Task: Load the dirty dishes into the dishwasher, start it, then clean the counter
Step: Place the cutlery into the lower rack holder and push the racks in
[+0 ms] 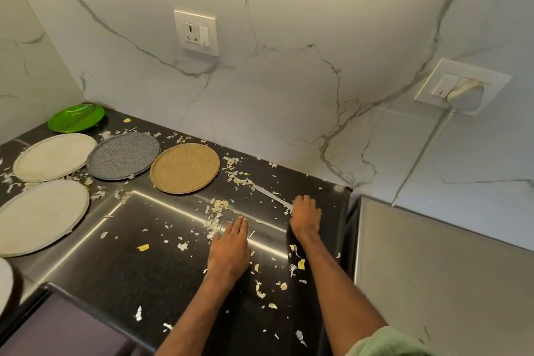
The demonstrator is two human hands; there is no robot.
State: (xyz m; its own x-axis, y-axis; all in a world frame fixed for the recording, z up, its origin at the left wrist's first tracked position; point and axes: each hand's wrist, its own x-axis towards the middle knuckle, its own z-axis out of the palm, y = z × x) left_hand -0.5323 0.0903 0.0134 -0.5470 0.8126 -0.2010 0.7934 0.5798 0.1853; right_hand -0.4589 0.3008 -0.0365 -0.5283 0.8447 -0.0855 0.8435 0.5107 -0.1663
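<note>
Five plates lie flat on the dark surface [144,269], none stacked. The tan plate [185,167] sits nearest the hands. Just left of it is a grey plate [123,155], further left a cream plate [55,156], and behind those, in the corner, a green plate [76,117]. A larger cream plate [40,217] lies left of the tan plate and nearer the person.

Pale scraps [215,211] are strewn all over the surface, thickest in a small heap just right of the tan plate and toward the person.

The left hand [229,251] lies palm down beside that heap. Its grip is wide, with the fingers straight and flat on the surface. The right hand [304,218] is further right of the tan plate, near the end of the surface. Its grip is narrow, with the fingers curled down over one end of a pale strip [271,196] that runs back toward the tan plate; I cannot tell what the strip is.

On the marble wall [289,81] above the tan plate is a socket [196,32], and far to its right a second socket [459,85] has a plug in it.
</note>
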